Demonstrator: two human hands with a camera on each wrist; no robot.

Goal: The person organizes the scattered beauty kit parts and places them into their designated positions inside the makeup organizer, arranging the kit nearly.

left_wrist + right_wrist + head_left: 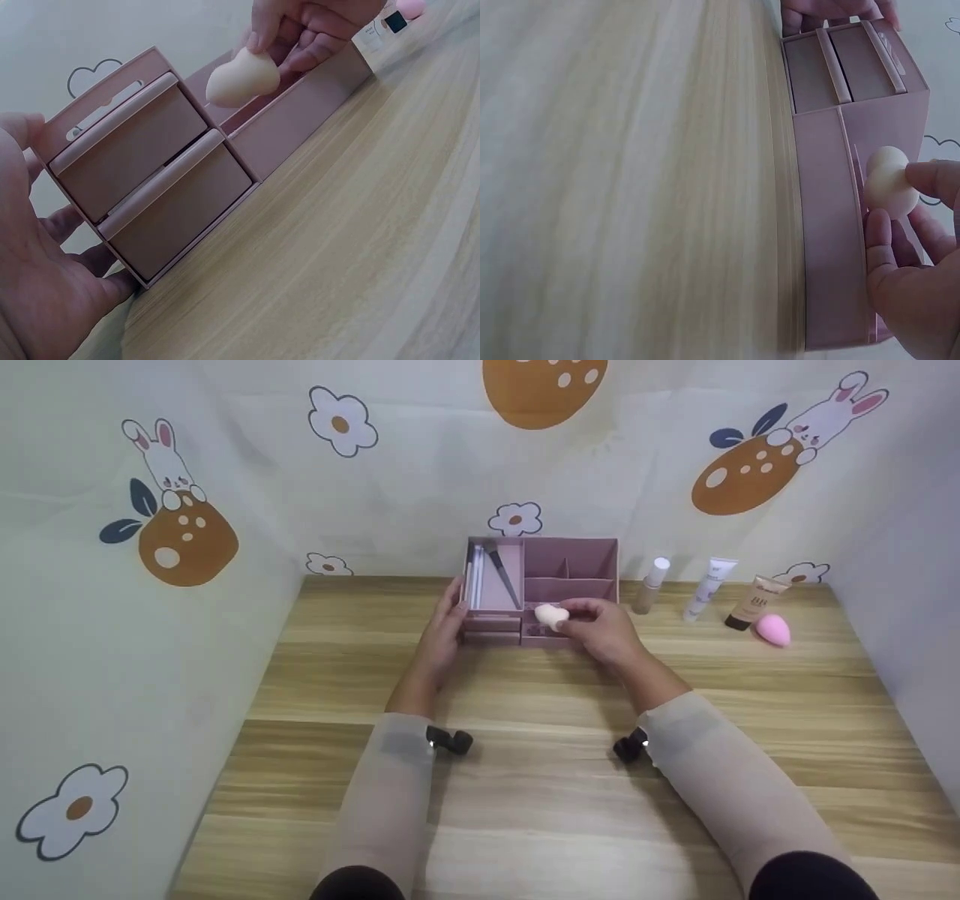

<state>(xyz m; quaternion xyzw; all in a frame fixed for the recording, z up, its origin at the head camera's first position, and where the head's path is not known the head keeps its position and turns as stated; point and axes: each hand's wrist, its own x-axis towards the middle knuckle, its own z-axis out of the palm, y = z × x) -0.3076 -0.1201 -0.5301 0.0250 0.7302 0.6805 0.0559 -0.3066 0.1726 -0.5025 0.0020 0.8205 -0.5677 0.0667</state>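
A cream makeup sponge [551,616] with a narrowed waist is pinched between the thumb and fingers of my right hand [604,631]. It is over the front right compartment of a pink makeup organizer [300,124]. My left hand [442,634] rests against the organizer's left side, with fingertips along that wall in the left wrist view. Two closed drawers [191,210] sit one above the other at the organizer's left front. A dark makeup brush [502,574] and several slim pale sticks [476,577] lie in the top left tray.
Right of the organizer stand a white-capped bottle [651,585], a white tube [709,589] and a tan BB cream tube [757,602]. A pink makeup sponge [773,630] lies beside them. A patterned cloth wall [420,472] rises behind the wooden table [525,780].
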